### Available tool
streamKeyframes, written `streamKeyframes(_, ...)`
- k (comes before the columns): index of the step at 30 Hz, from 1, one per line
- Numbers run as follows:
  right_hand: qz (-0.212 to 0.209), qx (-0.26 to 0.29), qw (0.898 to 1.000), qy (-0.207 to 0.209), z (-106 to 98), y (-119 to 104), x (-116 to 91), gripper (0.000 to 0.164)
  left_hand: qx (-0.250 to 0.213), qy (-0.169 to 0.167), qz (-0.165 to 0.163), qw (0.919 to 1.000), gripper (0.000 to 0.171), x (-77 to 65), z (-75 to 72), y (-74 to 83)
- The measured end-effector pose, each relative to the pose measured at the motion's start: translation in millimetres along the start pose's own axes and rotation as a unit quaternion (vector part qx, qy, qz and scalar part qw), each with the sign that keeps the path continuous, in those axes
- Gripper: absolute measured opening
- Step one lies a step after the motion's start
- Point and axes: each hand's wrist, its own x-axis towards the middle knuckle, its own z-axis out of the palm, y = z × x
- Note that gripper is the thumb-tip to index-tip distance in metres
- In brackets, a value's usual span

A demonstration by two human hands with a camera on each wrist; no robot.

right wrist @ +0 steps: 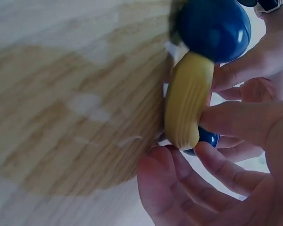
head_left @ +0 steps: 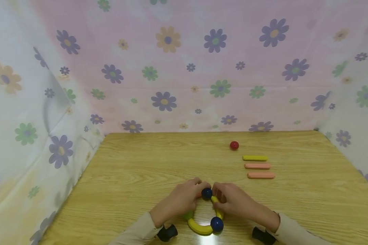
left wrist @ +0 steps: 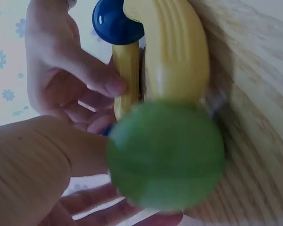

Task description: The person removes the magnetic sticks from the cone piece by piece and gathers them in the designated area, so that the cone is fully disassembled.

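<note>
In the head view my left hand [head_left: 185,196] grips a dark blue ball [head_left: 207,193] at the far side of a ring of toy rods and balls. Opposite it, my right hand [head_left: 234,200] pinches a yellow curved rod [right wrist: 188,103] between thumb and fingers. That rod reaches from the far ball to a nearer blue ball [head_left: 216,224]. Another yellow curved rod [head_left: 200,228] runs from the nearer ball to a green ball [left wrist: 165,155], which looms blurred in the left wrist view. My left hand hides the ring's left side in the head view.
A yellow rod [head_left: 255,158] and two salmon-pink rods, the nearest one [head_left: 261,175] lowest, lie in a column at the right. Behind them sits a red ball [head_left: 234,145]. Flower-printed cloth [head_left: 184,78] bounds the wooden table [head_left: 135,160] at back and sides.
</note>
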Motion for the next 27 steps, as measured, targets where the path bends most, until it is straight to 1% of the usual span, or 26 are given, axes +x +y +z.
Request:
streamKeyframes(3, -0.002, 0.006, 1.000, 0.004, 0, 0, 4, 0.020, -0.002, 0.010, -0.002, 0.9999, 0.036, 2.9, 2.2, 1.2)
streamKeyframes(6, -0.002, 0.009, 1.000, 0.008, -1, -1, 5, 0.021, -0.009, 0.010, -0.015, 0.9998, 0.028, 6.0, 4.0, 2.1)
streamKeyframes(12, 0.008, 0.001, 1.000, 0.016, -3, -2, 6, 0.023, -0.038, 0.001, -0.030, 0.9988, 0.032, 11.1, 7.1, 3.2)
streamKeyframes(16, 0.009, 0.003, 1.000, 0.016, -4, -2, 7, 0.023, -0.058, -0.004, -0.045, 0.9973, 0.033, 12.1, 8.2, 2.5)
streamKeyframes(20, 0.010, -0.004, 1.000, 0.023, -3, -4, 6, 0.023, -0.076, -0.003, -0.053, 0.9957, 0.033, 12.5, 7.6, 2.7)
streamKeyframes(25, 0.012, -0.030, 0.999, 0.039, -2, -4, 6, 0.022, -0.084, 0.000, -0.055, 0.9949, 0.033, 13.8, 8.9, 2.2)
streamKeyframes(27, 0.023, -0.046, 0.997, 0.051, -2, -1, 5, 0.022, -0.088, 0.005, -0.062, 0.9942, 0.032, 12.8, 8.8, 1.2)
